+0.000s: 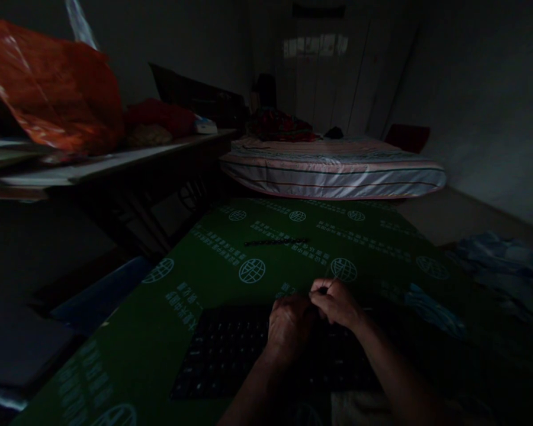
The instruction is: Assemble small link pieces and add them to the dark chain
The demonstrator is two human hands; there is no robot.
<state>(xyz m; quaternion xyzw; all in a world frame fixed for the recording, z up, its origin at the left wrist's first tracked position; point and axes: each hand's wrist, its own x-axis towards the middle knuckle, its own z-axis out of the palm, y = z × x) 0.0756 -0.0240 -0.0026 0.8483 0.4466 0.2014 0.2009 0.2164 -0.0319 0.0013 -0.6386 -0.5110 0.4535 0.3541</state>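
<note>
A black keyboard (pixel 231 349) lies on the green sheet, and both my hands are over its upper part. My left hand (pixel 289 322) is closed, its knuckles up and its fingers curled out of sight towards the right hand. Close beside it, my right hand (pixel 337 303) is pinched, thumb and fingers together around a small black piece (pixel 323 290) too dark to name. The fingertips of the two hands nearly meet. Beyond the keyboard lies a thin row of small black pieces (pixel 275 242), possibly keycaps.
The green printed sheet (pixel 213 266) covers the surface before me. A crumpled blue cloth (pixel 433 310) lies right of the keyboard. On the left, a table (pixel 128 157) bears an orange bag (pixel 57 89). A bed (pixel 328 171) stands behind. The room is dim.
</note>
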